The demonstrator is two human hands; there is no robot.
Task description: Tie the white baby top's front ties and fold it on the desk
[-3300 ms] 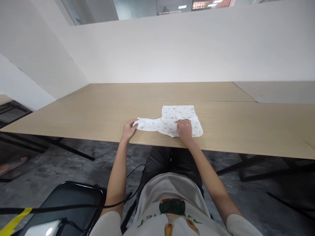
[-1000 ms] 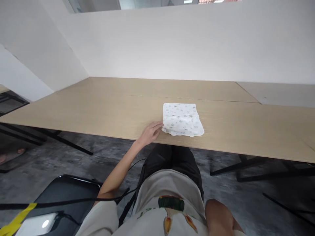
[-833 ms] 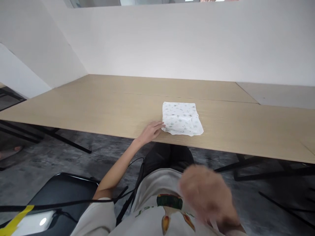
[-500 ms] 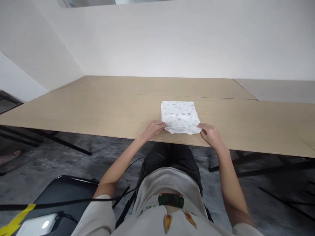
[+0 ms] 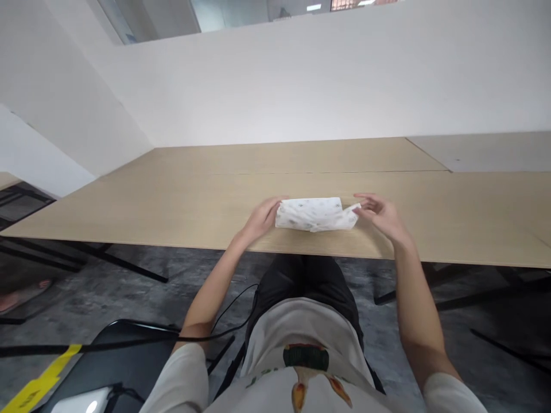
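A white cloth with a small printed pattern [image 5: 312, 214] lies near the front edge of the table, folded over into a narrow strip. At its left end my left hand [image 5: 262, 218] is closed on the edge, fingertips at the upper left corner. My right hand [image 5: 381, 215] pinches the right corner between thumb and fingers, and that corner is pulled out to a point, slightly raised. One finger of the right hand stretches out above the cloth's corner.
The wooden table [image 5: 193, 201] runs wide to both sides, with a white wall [image 5: 279, 86] behind it. A black chair [image 5: 124, 367] stands at my lower left, with a white device [image 5: 81, 401] and a cable [image 5: 142, 343]. Someone's foot [image 5: 21, 298] shows at the far left.
The cloth's near edge has been folded up and away from me, making it much shorter front to back. Both hands moved up with it, and the view shifted slightly.
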